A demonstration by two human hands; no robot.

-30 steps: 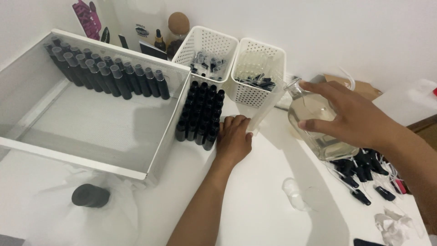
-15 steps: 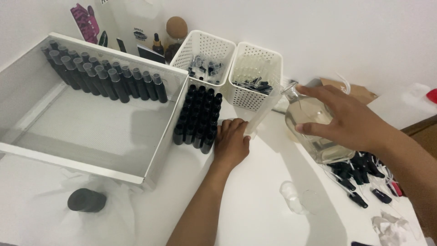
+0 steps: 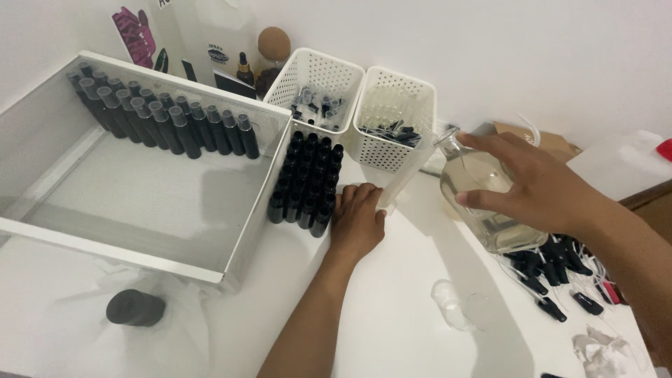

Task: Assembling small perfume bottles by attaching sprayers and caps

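My right hand [image 3: 539,185] grips a large clear glass bottle [image 3: 483,203] of pale liquid, tilted with its open neck toward the left. A thin clear tube [image 3: 406,175] leans from near the bottle's mouth down to my left hand [image 3: 358,218], which rests on the white table with its fingers around the tube's lower end. Just left of that hand stands a tight block of small black bottles [image 3: 308,183] without caps. A row of capped black bottles [image 3: 161,120] lines the far wall of a large white mesh tray [image 3: 241,238].
Two white perforated baskets [image 3: 353,105] with small parts stand at the back. Loose black spray caps [image 3: 553,269] lie at the right. A black lid [image 3: 134,308] sits front left, a small clear cup [image 3: 458,311] front centre. Bottles and cards stand along the wall.
The view has shifted slightly. My right hand has kept the bottle tilted by the tube, and my left hand has stayed beside the black bottles.
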